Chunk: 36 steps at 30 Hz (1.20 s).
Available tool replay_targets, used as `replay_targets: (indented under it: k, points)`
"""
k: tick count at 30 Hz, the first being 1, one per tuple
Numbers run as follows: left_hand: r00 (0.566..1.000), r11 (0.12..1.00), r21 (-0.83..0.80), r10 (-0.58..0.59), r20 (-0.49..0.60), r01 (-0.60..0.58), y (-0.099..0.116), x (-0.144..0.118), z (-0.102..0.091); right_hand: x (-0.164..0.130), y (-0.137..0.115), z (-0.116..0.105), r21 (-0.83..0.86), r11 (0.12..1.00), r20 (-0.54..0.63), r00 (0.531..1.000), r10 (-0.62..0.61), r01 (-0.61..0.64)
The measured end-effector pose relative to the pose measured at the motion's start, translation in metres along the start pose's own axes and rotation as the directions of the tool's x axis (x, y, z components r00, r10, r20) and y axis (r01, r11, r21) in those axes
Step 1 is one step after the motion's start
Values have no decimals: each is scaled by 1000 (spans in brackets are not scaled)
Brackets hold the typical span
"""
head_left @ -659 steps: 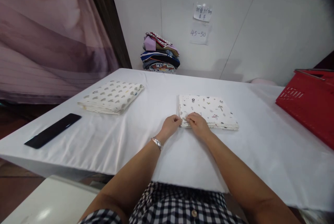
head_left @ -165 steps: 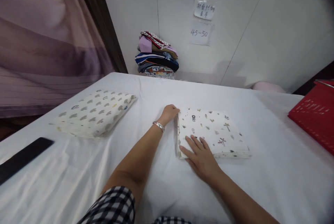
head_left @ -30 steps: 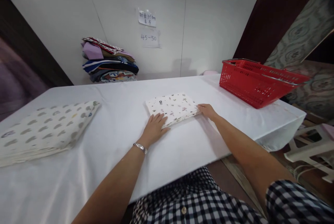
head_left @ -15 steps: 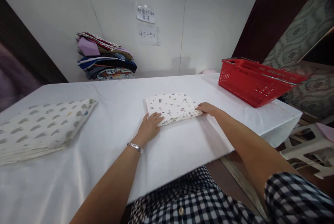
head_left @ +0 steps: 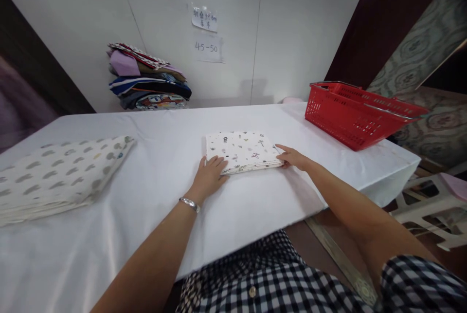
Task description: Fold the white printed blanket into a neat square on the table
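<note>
A white cloth (head_left: 241,150) with small printed plants and figures lies folded in a layered rectangle on the table. Flat over its near left corner rests my left hand (head_left: 209,175), fingers stretched out and a silver bracelet at the wrist. At the near right corner, my right hand (head_left: 292,157) holds the layered edge between thumb and fingers, the index finger reaching along the side. Further left lies a larger folded white cloth (head_left: 62,172) with grey cloud-like shapes, apart from both hands.
The table wears a white tablecloth (head_left: 160,157). A red plastic basket (head_left: 350,113) stands at its right end. Against the wall is a pile of folded fabrics (head_left: 149,82), below and left of two paper notes (head_left: 206,47). A white plastic stool (head_left: 430,206) is at the right.
The folded cloth has shifted slightly right and its front edge looks straighter. My right index finger has spread away from the thumb. The left hand stays on its corner.
</note>
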<state>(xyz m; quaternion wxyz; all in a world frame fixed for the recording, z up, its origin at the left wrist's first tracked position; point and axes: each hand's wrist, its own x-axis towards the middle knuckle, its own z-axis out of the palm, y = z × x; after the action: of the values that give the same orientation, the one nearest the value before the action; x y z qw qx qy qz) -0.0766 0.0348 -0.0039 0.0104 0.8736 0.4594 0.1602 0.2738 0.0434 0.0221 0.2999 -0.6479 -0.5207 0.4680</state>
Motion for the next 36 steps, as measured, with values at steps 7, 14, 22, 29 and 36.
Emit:
replay_targets:
  k: [7, 14, 22, 29, 36]
  points:
    - [999, 1000, 24, -10, 37, 10, 3, -2, -8, -9, 11, -11, -28, 997, 159, 985, -69, 75]
    - [998, 999, -16, -44, 34, 45, 0, -14, -9, -10, 18, -9, -504, 767, 227, 918, -326, 397]
    - [998, 997, -27, -69, 12, 69, -1, -19, 0, -3, 43, -3, -815, 277, 221, 714, -664, 509]
    - [995, 996, 15, -84, -58, 85, 11, -16, -1, 3, 35, -3, -673, 238, 196, 479, -855, 701]
    - [987, 993, 60, -96, -127, 104, 25, -8, -5, -15, -12, -7, -571, 258, 160, 414, -896, 779]
